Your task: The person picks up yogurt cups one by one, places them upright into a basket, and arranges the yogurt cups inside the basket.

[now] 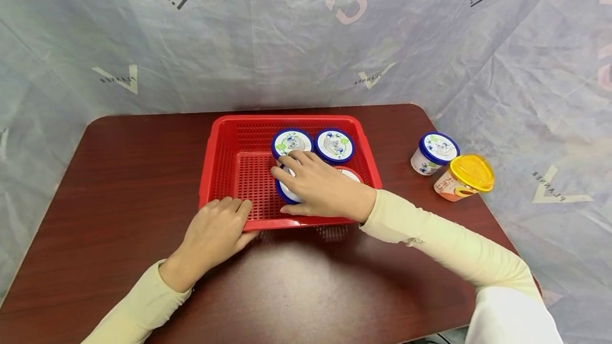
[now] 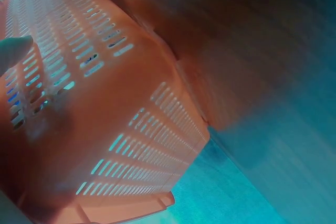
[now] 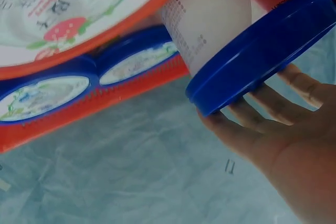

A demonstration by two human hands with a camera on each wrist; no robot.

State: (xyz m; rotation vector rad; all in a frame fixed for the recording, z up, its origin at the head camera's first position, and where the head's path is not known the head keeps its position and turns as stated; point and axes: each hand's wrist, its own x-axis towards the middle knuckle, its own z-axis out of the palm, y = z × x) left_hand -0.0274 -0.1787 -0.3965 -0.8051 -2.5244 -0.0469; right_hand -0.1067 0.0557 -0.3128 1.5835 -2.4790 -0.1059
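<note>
My left hand [image 1: 215, 227] grips the front rim of a red perforated plastic basket [image 1: 207, 169] near its left corner, fingers over the edge and thumb outside. The left wrist view shows the basket's slotted outer wall [image 2: 121, 87] and the thumb [image 2: 14, 53]. Inside the basket, my right hand [image 1: 320, 182] holds a blue-lidded tub [image 3: 262, 51] by the lid's edge; the tub tilts in the right wrist view. Right beside it is a tub with a red-rimmed strawberry lid [image 3: 94, 19], partly hidden by my hand in the head view. Two blue-lidded tubs [image 1: 292, 141] [image 1: 334, 145] stand behind.
On the brown table [image 1: 119, 174], right of the basket, stand another blue-lidded tub [image 1: 435, 153] and a yellow-lidded cup [image 1: 464, 177], close together near the right edge. A grey printed sheet [image 1: 201, 41] hangs behind the table.
</note>
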